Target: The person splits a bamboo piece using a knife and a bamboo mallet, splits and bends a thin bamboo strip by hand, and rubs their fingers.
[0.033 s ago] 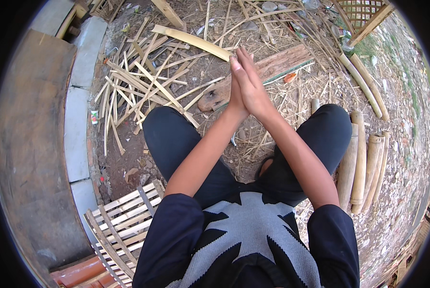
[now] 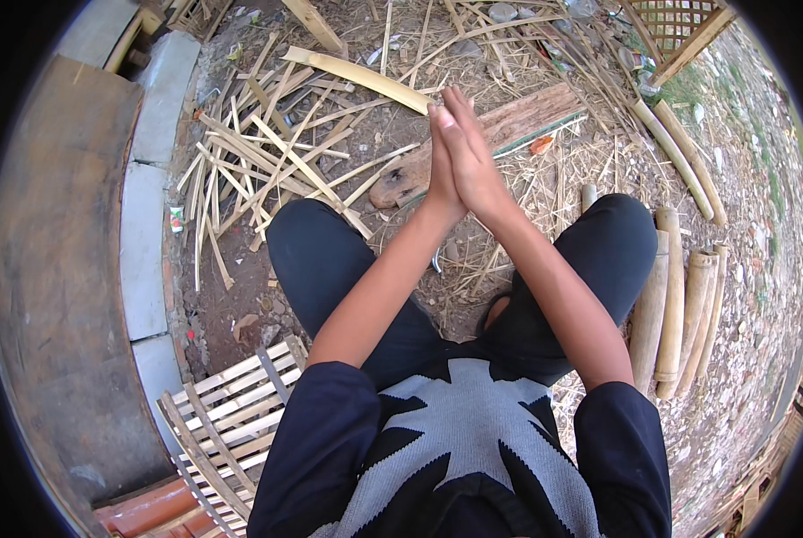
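My left hand (image 2: pixel 440 172) and my right hand (image 2: pixel 475 170) are pressed palm to palm above the ground in front of my knees. Their fingers are stretched out straight and point away from me. Nothing shows between the palms, though their inner faces are hidden. Just beyond the fingertips lies a curved split length of bamboo (image 2: pixel 357 73). Behind and below the hands, a worn wooden plank (image 2: pixel 527 117) rests on the ground at a slant. To the left is a loose heap of thin bamboo strips (image 2: pixel 271 157).
Bamboo poles (image 2: pixel 670 314) lie beside my right knee, with two more lengths (image 2: pixel 684 161) farther off. A slatted bamboo panel (image 2: pixel 231 412) sits near my left elbow. Along the left runs a large brown board (image 2: pixel 61 269) beside pale blocks (image 2: pixel 146 242). A lattice-sided frame (image 2: pixel 679 31) stands far right.
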A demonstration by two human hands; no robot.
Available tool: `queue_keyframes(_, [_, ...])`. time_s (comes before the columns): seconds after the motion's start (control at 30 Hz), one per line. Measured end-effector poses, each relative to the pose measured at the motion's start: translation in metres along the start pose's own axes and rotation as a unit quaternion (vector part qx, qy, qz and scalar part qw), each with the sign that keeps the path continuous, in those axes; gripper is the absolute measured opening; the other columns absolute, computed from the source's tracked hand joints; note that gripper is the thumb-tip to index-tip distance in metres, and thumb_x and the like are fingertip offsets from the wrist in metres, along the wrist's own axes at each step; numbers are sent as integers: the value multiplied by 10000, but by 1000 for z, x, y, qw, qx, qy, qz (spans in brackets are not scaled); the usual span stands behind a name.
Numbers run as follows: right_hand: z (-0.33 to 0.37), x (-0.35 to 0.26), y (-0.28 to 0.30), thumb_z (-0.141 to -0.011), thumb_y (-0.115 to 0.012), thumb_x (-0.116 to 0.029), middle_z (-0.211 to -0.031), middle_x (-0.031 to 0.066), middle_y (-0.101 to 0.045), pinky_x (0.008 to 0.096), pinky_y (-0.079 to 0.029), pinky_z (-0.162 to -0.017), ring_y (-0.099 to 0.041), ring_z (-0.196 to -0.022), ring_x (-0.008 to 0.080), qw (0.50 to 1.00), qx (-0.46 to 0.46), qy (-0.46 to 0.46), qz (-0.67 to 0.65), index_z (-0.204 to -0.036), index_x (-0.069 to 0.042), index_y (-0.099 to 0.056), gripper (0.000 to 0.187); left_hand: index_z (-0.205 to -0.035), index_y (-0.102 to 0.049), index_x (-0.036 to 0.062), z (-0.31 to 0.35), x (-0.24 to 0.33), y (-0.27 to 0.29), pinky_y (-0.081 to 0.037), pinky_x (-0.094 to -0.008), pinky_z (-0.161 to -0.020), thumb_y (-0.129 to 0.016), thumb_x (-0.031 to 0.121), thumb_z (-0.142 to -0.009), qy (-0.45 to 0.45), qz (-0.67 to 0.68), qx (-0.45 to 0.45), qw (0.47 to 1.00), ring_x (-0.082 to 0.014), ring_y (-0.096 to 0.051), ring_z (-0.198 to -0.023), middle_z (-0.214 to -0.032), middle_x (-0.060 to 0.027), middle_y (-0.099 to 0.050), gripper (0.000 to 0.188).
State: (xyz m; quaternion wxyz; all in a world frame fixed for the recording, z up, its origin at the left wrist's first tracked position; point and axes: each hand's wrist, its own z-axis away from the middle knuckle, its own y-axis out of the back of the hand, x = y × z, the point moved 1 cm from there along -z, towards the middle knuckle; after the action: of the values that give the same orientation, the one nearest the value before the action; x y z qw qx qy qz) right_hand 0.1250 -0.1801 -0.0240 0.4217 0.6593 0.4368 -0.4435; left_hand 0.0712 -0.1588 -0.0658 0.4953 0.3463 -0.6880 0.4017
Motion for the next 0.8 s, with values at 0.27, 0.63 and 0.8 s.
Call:
queue_keyframes(0.27, [-12, -13, 28, -998, -332, -611, -1634, 236, -159, 420, -127, -1235, -128, -1528, 344, 958, 59, -170, -223, -1557, 19, -189, 854, -1570, -134, -28, 18, 44, -41, -98, -368, -1238, -85, 597, -1042, 10, 73, -45, 996, -270, -121, -1534, -1650, -174, -160, 820])
queue_keyframes(0.63, [-4, 7, 33, -942, -277, -766, -1554, 229, -360, 450, -315, -1166, -315, -1462, 347, 797, -44, -311, -515, -1550, 17, -216, 993, -1563, -193, -34, 15, 54, -32, -96, -565, -1202, -281, 648, -983, -246, -237, -118, 932, -457, -192, -1493, -1607, -296, -191, 899])
queue_keyframes(0.8, [4, 17, 29, -950, -267, -759, -1552, 232, -359, 454, -315, -1167, -327, -1456, 345, 717, -131, -318, -606, -1548, 16, -228, 979, -1578, -209, 25, 4, 57, -26, -89, -643, -1173, -288, 694, -956, -264, -313, -148, 900, -461, -206, -1488, -1617, -265, -198, 917])
